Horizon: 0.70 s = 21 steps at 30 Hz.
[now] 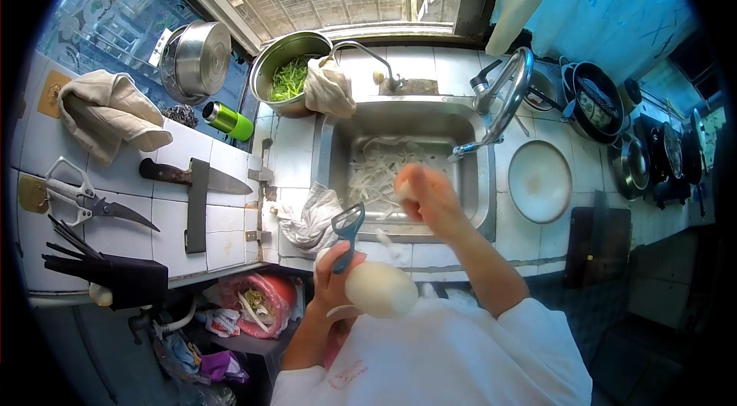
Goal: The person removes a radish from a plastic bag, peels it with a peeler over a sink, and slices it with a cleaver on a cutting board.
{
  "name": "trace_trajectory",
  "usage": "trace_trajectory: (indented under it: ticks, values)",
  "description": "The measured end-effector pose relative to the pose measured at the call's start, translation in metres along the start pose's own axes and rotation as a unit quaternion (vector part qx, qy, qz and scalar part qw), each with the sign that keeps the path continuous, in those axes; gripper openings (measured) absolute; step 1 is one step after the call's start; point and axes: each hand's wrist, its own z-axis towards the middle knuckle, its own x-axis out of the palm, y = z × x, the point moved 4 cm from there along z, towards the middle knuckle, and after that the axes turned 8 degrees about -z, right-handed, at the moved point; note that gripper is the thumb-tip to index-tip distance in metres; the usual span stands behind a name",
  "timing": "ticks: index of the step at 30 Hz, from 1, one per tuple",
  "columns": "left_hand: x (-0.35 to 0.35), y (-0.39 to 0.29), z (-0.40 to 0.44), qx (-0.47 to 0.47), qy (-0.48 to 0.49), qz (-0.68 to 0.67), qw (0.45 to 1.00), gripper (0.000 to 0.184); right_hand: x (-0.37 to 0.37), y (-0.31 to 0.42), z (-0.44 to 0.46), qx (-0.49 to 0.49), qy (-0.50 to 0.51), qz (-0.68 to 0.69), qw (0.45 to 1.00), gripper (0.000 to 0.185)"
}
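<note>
The person's left hand (332, 283), low and just left of centre, is curled closed around the handle of a dark blue-grey Y-shaped peeler (348, 243), its head pointing up toward the sink. The same hand is against the left side of a large, smooth, pale rounded vegetable (381, 290), which is in front of the person's white shirt (453, 352), at the near side of the counter. A thin curved strip of peel (342, 311) shows at the vegetable's lower left.

The right hand (426, 192) is above the stainless-steel sink (485, 198), apart from the vegetable. Its fingers are bent inward; it is blurred, and whether it grips anything cannot be told. Many pale peelings (376, 175) lie in the basin below.

A crumpled whitish cloth (311, 220) is on the tiled counter (295, 133) just left of the sink. Behind it, near the window, a metal pot (265, 76) contains cut green vegetables (290, 79), with a beige cloth (330, 87) draped over its rim. A curved chrome faucet (522, 87) reaches over the sink's right side, and a round white plate (540, 182) lies to the right. Farther left are a kitchen knife (223, 179) and white-handled scissors (96, 205).
</note>
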Motion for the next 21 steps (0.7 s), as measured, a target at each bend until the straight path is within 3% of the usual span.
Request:
trace_trajectory:
  ticks: [1,2,3,5,6,7,9,13,15,19,21]
  values:
    - [-0.001,0.004,-0.002,-0.015,-0.038,0.008,0.999,0.019,-0.016,0.006,0.006,0.013,-0.135,-0.315,0.939,0.039]
    - [-0.001,0.007,-0.003,-0.014,-0.039,0.005,0.999,0.019,-0.026,0.016,0.005,0.024,-0.254,-0.592,0.765,0.039]
    - [0.0,0.008,-0.001,0.026,-0.021,0.035,0.999,0.021,-0.033,0.01,0.003,0.023,-0.256,-0.593,0.763,0.039]
    - [0.003,0.012,0.0,0.067,-0.006,0.063,0.996,0.023,-0.036,-0.001,-0.002,-0.084,-0.21,-0.617,0.753,0.047]
    - [0.004,0.018,0.001,0.016,-0.011,-0.005,1.0,0.028,-0.027,0.0,-0.004,-0.108,-0.142,-0.586,0.791,0.051]
    - [0.004,0.022,0.003,-0.035,-0.013,-0.075,0.996,0.032,-0.02,0.006,-0.006,-0.106,-0.145,-0.586,0.79,0.051]
    - [0.0,0.011,0.025,-0.023,0.012,-0.093,0.995,0.035,0.009,0.015,-0.009,-0.239,-0.009,-0.627,0.741,0.048]
    - [0.008,0.01,0.043,0.004,0.101,-0.141,0.985,0.043,0.012,0.009,-0.01,-0.245,-0.017,-0.629,0.738,0.042]
    - [0.01,0.01,0.044,-0.001,0.109,-0.168,0.98,0.042,0.009,-0.001,-0.008,-0.243,-0.006,-0.64,0.729,0.031]
    - [0.009,0.008,0.05,-0.077,0.102,-0.288,0.949,0.053,-0.007,-0.033,-0.005,-0.21,0.035,-0.671,0.71,0.021]
    - [0.022,0.024,0.033,-0.18,0.117,-0.356,0.91,0.058,-0.018,-0.034,-0.014,-0.186,-0.061,-0.654,0.731,0.016]
